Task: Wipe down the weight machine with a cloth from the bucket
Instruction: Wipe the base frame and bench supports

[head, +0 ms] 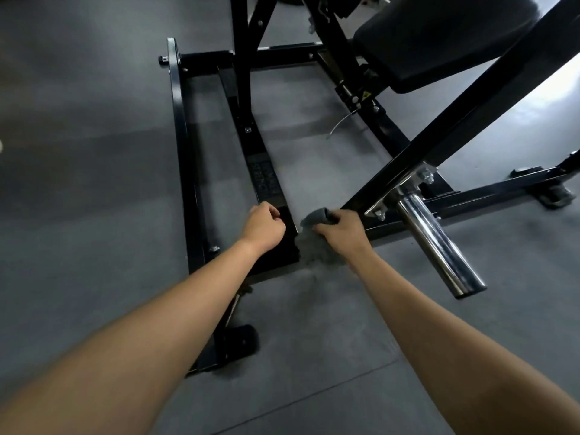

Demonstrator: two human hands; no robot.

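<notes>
Grey cloth (315, 218) is held bunched in the right grip (342, 229), fingers curled round a rolled edge, with the loose rest hanging down beside the near end of the weight machine (263, 171) base rail. Whether the cloth touches the rail cannot be told, as the lower part is blurred. The left grip (263, 227) is closed in a fist with nothing seen in it, and sits over the same rail end. The cloth is judged soft, light and floppy, possibly damp; it is best taken as a wad in the palm so a flat face can be pressed along the steel. The machine is judged heavy, rigid and fixed in place, so nothing needs lifting. The painted black tubing looks smooth, and bolt heads and brackets may snag the fabric. The chrome peg (439, 246) juts out toward the viewer just right of the right grip and is likely slick. The seat pad (439, 36) is seen at upper right, well apart. The floor (94, 152) is grey matting with seams, dull, with patchy glare. The room is dim and open around the frame. No bucket is in view.
</notes>
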